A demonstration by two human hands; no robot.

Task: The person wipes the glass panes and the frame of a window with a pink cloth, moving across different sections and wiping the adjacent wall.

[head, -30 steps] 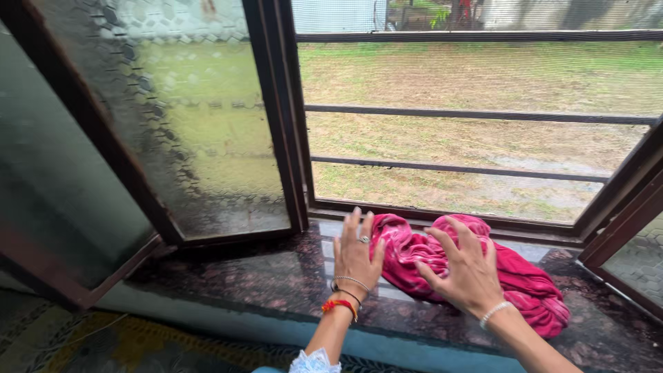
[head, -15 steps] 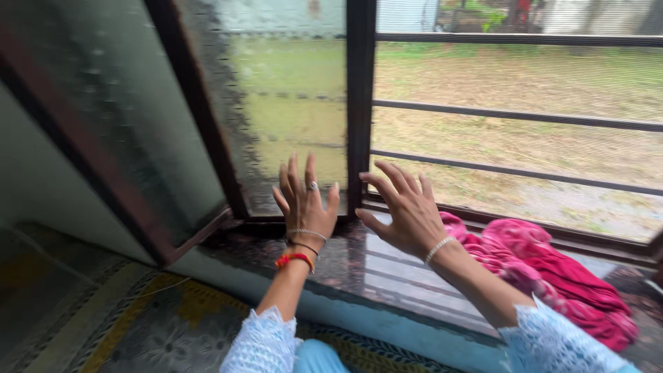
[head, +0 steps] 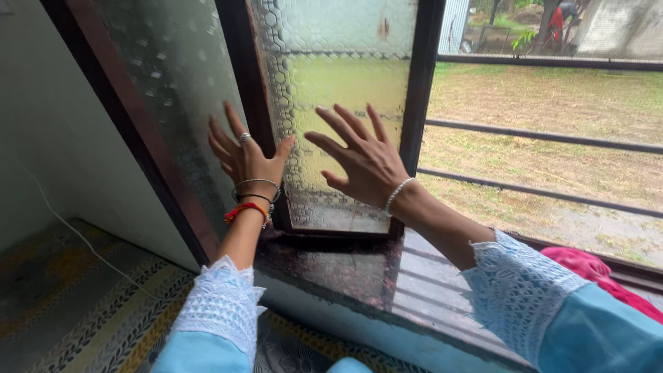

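Note:
My left hand [head: 243, 157] is raised with fingers spread, palm toward the dark brown frame [head: 243, 83] of an opened window shutter. My right hand [head: 359, 157] is also open, fingers apart, in front of the textured frosted glass pane [head: 338, 62]; whether either palm touches the shutter I cannot tell. Both hands hold nothing. A pink-red cloth [head: 597, 273] lies on the dark granite sill [head: 331, 266] at the lower right, partly hidden by my right sleeve.
A second frosted shutter [head: 159, 76] stands open to the left. Horizontal metal bars [head: 552, 135] and a mesh screen cover the window opening, with grass and bare ground outside. A patterned floor [head: 90, 304] and a thin white cable [head: 76, 235] lie below left.
Both hands left the cloth on the sill and rose leftward to the frosted shutter. The view swung left, so the cloth now sits at the right edge.

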